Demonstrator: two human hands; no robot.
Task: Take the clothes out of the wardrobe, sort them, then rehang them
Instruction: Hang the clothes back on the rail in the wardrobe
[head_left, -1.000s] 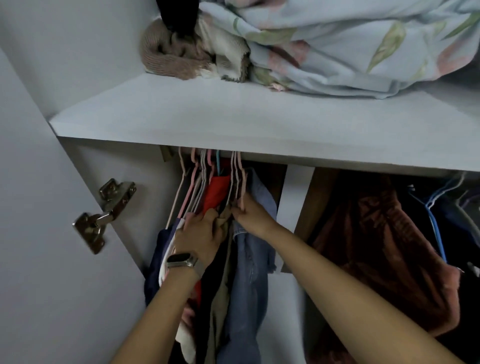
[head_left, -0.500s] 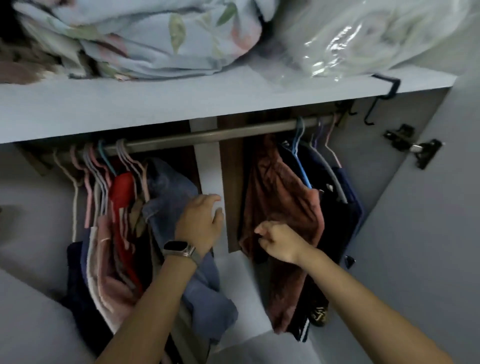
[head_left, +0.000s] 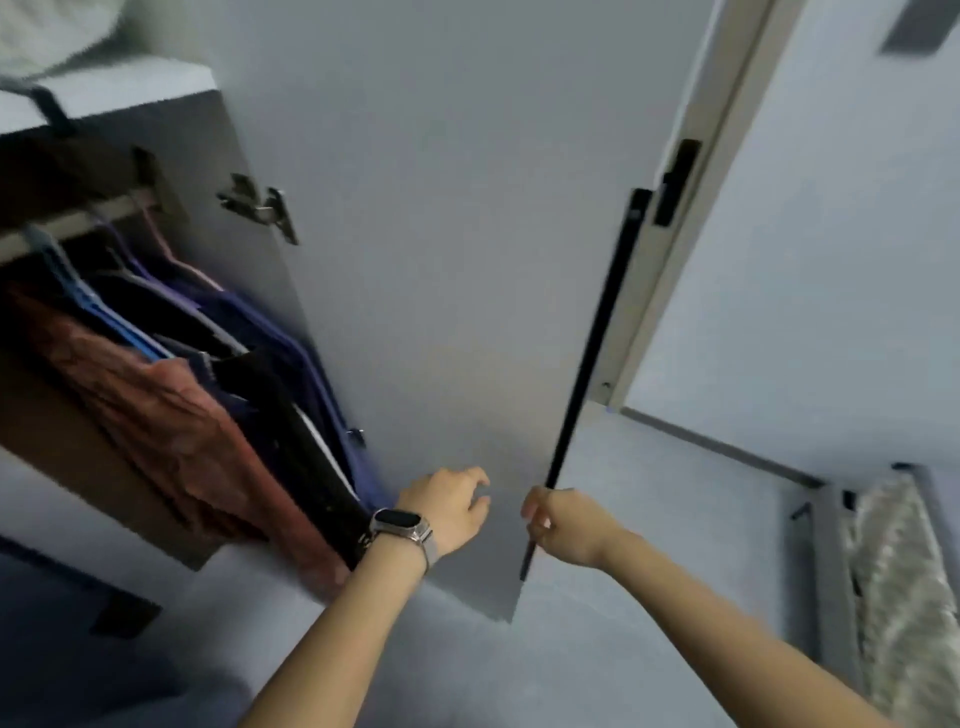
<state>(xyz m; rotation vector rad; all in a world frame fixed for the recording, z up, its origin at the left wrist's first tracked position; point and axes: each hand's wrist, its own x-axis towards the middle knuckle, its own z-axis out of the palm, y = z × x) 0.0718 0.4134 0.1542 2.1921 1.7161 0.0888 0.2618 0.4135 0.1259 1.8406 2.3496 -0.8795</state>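
Right hand (head_left: 563, 525) is on the wardrobe door (head_left: 457, 270), fingers wrapped around the long black handle (head_left: 597, 358) running along the door's free edge, low down on it. Left hand (head_left: 451, 512), the one wearing the watch (head_left: 401, 525), hovers in front of the door's inner face with fingers loosely curled and gripping nothing; whether the fingertips touch the panel, I cannot tell. The clothes (head_left: 171, 395) are all on the rail (head_left: 62, 226) to the left of the door, a rust-coloured garment (head_left: 156, 410) furthest from it and dark blue and black pieces nearest the hinge (head_left: 260, 208). Now the risk, as I judge it: those dark pieces hang right beside the door's hinge side, so swinging the door shut could pinch fabric, and pulling it wider with a low, one-handed grip could twist the panel against that hinge. Both forearms reach forward and upward, the right wrist cocked inward toward the door's edge.
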